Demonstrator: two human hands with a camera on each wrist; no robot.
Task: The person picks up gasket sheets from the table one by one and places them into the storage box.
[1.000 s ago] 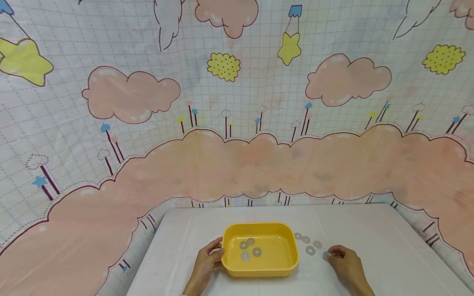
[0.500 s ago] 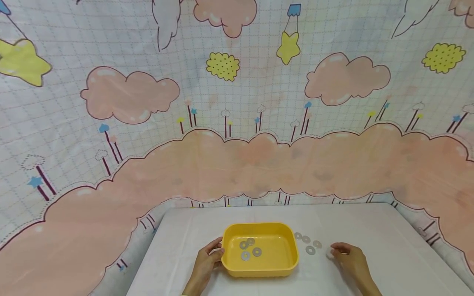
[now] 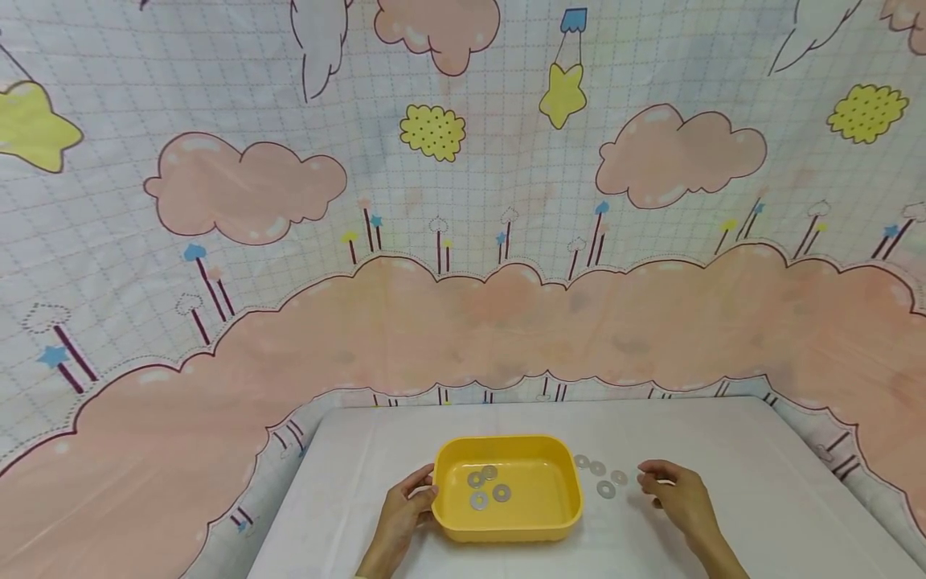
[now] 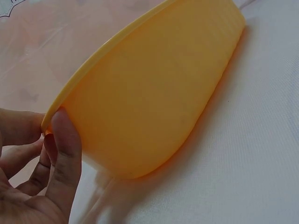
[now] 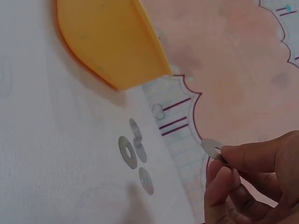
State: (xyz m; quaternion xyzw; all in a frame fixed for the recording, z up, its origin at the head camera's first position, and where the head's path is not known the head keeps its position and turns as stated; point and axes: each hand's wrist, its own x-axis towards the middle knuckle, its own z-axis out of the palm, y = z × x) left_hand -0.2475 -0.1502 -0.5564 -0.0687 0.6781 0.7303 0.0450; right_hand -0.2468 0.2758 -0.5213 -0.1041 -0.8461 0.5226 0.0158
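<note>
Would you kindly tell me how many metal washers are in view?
9 washers: four in the yellow tray, four on the table beside it, one pinched in the right hand.

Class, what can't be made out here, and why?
Left wrist: inside of the yellow tray, hidden by its wall.
Left wrist: rest of the left hand, cut off by frame edges.
Right wrist: part of the held washer, covered by the right hand.
Right wrist: rest of the yellow tray, cut off above.
</note>
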